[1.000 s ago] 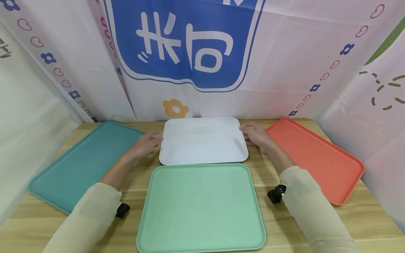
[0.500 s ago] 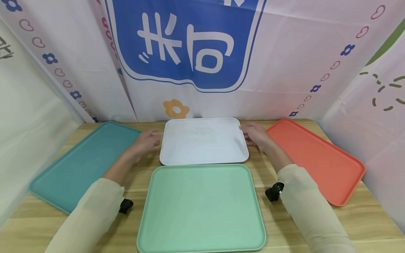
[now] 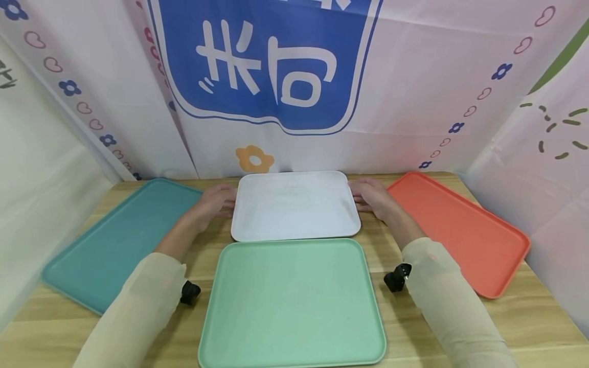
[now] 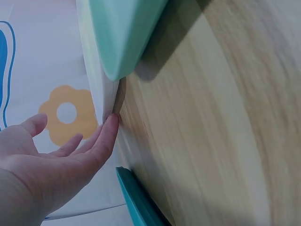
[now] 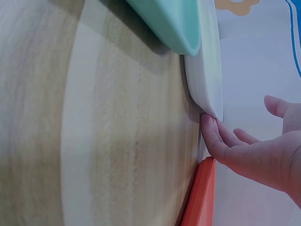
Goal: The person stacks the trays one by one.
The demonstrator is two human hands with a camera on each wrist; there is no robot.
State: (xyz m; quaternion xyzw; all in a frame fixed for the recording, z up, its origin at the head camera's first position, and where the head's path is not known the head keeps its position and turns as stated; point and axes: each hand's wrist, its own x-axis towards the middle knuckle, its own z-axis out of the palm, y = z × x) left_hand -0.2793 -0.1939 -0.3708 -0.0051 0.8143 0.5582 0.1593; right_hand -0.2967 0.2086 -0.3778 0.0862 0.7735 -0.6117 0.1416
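Observation:
A white tray (image 3: 295, 207) lies flat at the back of the table, near the cloth wall. At its left edge is my left hand (image 3: 215, 202); in the left wrist view the fairly straight fingertips (image 4: 112, 121) touch the tray's side, with the thumb raised apart. Across from it, my right hand (image 3: 370, 197) touches the right edge. The right wrist view shows its fingertips (image 5: 207, 121) against the underside of the white rim, thumb likewise apart. Directly in front of the white tray sits a light green tray (image 3: 292, 301). Neither hand grips anything.
A teal tray (image 3: 124, 245) lies slanted on the left, partly behind the left forearm. On the right is a slanted red tray (image 3: 455, 230). Cloth walls (image 3: 391, 133) enclose the back and sides of the wooden table (image 3: 386, 327).
My left hand has shifted slightly right and forward, its fingers coming up against the white tray's left edge. The right hand and all the trays look nearly unmoved.

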